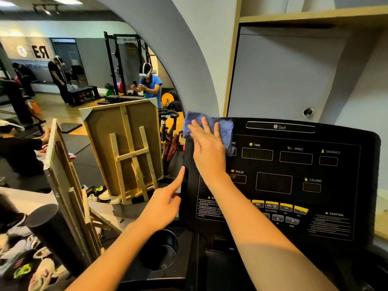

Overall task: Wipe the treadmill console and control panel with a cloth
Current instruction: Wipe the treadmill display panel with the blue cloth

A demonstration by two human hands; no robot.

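Note:
The black treadmill console point(294, 177) fills the right half of the head view, with dark display windows and a row of yellow buttons point(279, 206) low on the panel. A blue cloth point(225, 131) lies against the console's upper left corner. My right hand point(207, 150) presses flat on the cloth with fingers spread. My left hand point(165, 202) rests against the console's left edge, thumb up along the rim, fingers curled around the side.
A cup holder point(161, 250) sits below the console's left side. Wooden easels point(126, 150) stand to the left, with shoes point(98, 192) on the floor. Beyond the arch are people, a squat rack point(123, 66) and an exercise bike point(171, 133).

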